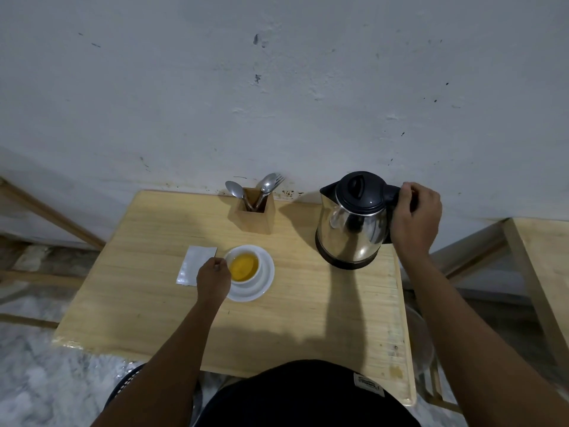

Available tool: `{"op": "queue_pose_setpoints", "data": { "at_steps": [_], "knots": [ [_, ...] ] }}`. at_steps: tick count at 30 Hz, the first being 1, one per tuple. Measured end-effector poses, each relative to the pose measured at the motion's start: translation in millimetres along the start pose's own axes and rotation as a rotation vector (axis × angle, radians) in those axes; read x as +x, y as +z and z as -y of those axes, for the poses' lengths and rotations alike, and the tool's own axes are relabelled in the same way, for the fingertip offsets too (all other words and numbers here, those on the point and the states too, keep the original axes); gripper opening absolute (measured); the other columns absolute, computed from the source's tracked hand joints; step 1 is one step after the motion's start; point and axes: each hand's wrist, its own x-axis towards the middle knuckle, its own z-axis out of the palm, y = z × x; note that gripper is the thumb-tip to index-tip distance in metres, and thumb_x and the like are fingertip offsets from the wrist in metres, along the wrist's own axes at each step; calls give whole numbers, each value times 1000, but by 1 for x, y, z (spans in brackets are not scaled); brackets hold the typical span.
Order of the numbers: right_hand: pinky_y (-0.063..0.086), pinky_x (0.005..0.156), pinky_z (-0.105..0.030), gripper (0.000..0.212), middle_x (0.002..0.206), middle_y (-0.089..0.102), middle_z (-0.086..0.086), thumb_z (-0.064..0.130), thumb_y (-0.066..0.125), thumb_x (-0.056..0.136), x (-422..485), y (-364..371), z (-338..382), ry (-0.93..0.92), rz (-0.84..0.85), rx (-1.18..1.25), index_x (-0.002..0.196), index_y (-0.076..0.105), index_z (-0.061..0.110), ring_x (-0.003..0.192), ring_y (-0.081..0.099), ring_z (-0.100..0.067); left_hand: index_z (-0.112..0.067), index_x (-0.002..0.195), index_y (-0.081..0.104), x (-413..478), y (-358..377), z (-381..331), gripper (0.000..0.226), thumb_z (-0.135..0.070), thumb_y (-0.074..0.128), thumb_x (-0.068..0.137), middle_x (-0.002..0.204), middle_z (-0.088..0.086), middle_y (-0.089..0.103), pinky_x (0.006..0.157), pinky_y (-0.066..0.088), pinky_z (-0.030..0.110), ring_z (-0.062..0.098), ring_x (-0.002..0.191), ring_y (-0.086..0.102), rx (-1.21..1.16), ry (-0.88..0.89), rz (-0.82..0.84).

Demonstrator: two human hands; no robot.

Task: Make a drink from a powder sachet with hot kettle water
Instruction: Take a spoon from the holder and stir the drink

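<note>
Kettle (351,223), shiny steel with black lid: my right hand (415,217) wraps its handle; left hand (214,277) fingers pinch the round white cup (243,266) rim.

One head-worn wide-angle view looks steeply down and forward over the table (308,303) toward the wall (277,87).

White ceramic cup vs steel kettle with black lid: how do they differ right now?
The white ceramic cup is open-topped and shows yellow liquid; the steel kettle with black lid is shut. The cup sits on a white saucer; the kettle stands on the wooden table. The left hand touches the cup's rim; the right hand grips the kettle's handle. Both upright.
</note>
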Motion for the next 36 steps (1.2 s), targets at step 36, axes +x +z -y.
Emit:
{"op": "queue_pose_setpoints", "data": {
  "at_steps": [36],
  "knots": [
    [39,58,-27,23,70,58,0,24,46,94,-72,270,121,-370,762,-980,87,66,13,62,55,-22,7,88,71,74,-48,14,28,-18,61,91,60,6,60,45,43,12,-3,40,53,44,118,640]
  ]
}}
